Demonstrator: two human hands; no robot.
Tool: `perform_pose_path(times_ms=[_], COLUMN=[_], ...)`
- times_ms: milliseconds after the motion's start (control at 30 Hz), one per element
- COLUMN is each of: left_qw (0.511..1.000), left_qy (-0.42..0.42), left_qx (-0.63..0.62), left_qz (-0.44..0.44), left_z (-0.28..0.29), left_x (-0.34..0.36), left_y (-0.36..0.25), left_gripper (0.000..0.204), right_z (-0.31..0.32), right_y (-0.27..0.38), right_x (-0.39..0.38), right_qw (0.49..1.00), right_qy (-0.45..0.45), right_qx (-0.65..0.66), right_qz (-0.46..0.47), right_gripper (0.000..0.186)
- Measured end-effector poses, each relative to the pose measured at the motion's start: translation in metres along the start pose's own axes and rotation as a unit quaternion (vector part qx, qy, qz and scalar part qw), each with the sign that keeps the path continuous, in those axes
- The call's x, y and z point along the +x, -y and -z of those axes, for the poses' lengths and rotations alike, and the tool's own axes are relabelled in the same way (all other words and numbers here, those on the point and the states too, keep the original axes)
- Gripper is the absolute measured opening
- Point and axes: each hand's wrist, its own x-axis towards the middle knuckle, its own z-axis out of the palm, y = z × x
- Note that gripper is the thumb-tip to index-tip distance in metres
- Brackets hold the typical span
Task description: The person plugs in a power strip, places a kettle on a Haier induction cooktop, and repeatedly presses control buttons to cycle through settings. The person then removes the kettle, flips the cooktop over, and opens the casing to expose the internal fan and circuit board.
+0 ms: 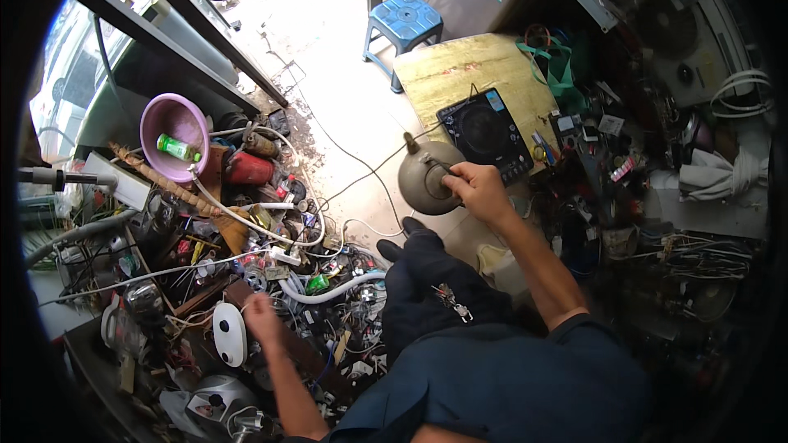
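Observation:
My right hand (480, 190) is wrapped round the handle of a dull grey-brown metal kettle (414, 184). The kettle hangs in front of my body with its short spout pointing away from me. Just beyond it lies a black induction cooktop (486, 131), on a worn yellowish wooden board (439, 74). My left hand (263, 320) is low on the left, beside a white oval panel with black knobs (230, 335). Its fingers are blurred and partly turned from view, so I cannot make out whether it holds anything.
Tangled cables, a white hose (336, 289) and small parts heap up on the left. A purple basin (168, 166) with a green bottle (178, 148) and a red container (249, 168) stand there. A blue stool (406, 16) is ahead. A thin cord (341, 150) crosses the floor.

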Motion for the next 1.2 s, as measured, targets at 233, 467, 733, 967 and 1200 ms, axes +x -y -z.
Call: perform_pose_path(times_ms=[233, 467, 733, 967, 1200], left_qw=[0.933, 0.855, 0.913, 0.894, 0.942], left_qy=[0.349, 0.422, 0.325, 0.336, 0.292], left_qx=[0.083, 0.281, 0.170, 0.028, 0.017], left_qz=[0.036, 0.106, 0.177, 0.295, 0.166], left_z=[-0.164, -0.223, -0.307, -0.378, -0.462], left_x=[-0.197, -0.266, -0.401, -0.494, -0.452], left_y=[0.023, -0.017, -0.015, -0.105, -0.117], left_gripper=[0.032, 0.043, 0.030, 0.023, 0.021], right_z=[0.056, 0.109, 0.145, 0.171, 0.172], right_y=[-0.095, -0.195, -0.270, -0.317, -0.323], right_x=[0.017, 0.077, 0.153, 0.203, 0.238], right_qw=[0.995, 0.997, 0.995, 0.991, 0.981], right_qy=[-0.067, -0.032, 0.049, 0.113, 0.131], right_qx=[0.022, -0.036, -0.089, -0.066, -0.095], right_qz=[-0.065, -0.057, -0.023, 0.022, 0.106], right_gripper=[0.017, 0.018, 0.021, 0.023, 0.023])
